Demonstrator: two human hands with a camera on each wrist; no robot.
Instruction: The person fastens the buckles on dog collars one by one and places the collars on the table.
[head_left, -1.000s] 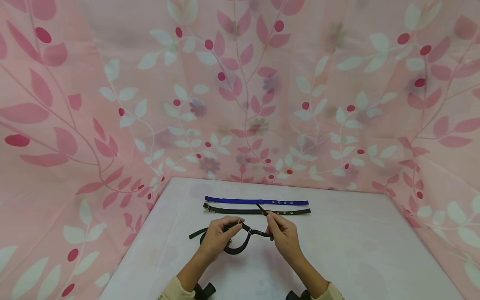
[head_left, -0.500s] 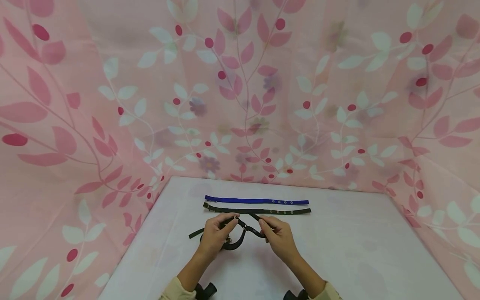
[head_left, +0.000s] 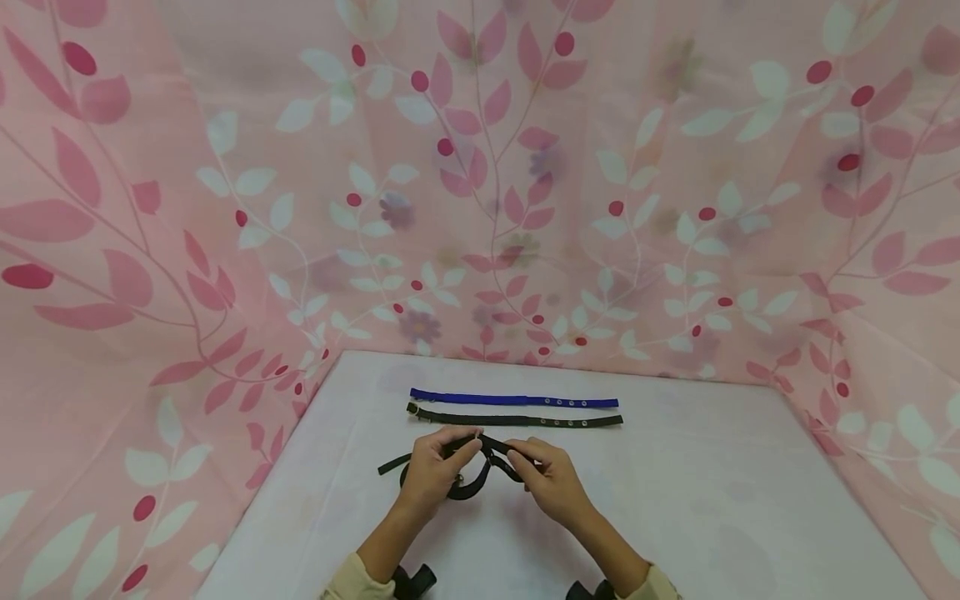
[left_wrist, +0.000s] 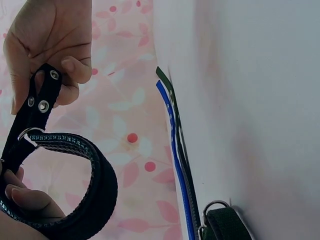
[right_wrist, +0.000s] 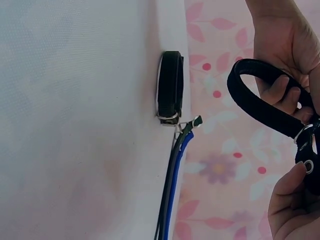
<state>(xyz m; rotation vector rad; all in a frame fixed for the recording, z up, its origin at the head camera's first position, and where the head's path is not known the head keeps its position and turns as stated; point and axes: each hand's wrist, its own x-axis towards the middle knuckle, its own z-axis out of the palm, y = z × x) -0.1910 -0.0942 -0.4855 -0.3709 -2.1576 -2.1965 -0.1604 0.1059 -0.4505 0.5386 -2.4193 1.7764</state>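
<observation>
A black strap collar (head_left: 468, 490) with metal eyelets and a ring is held up between both hands. My left hand (head_left: 432, 471) pinches it near the ring, and its padded loop (left_wrist: 102, 185) hangs below in the left wrist view. The eyeleted end, bent back into a fold (left_wrist: 44, 95), is pinched by my right hand (head_left: 553, 482). The right wrist view shows the right fingers (right_wrist: 290, 192) by an eyelet (right_wrist: 308, 166), with the left hand (right_wrist: 287, 50) behind the loop. Part of the strap is hidden by the fingers.
Behind the hands, a blue strap (head_left: 480, 399) and a dark green strap (head_left: 480, 420) lie side by side on the white table (head_left: 697, 483). A dark green looped collar (right_wrist: 170, 85) stands left of the hands, its tail (head_left: 393, 464) poking out. Floral cloth (head_left: 487, 167) surrounds the table.
My right hand has moved left and slightly down toward my left hand. The strap end that stuck up from its fingers now bends toward the ring. My left hand has shifted little.
</observation>
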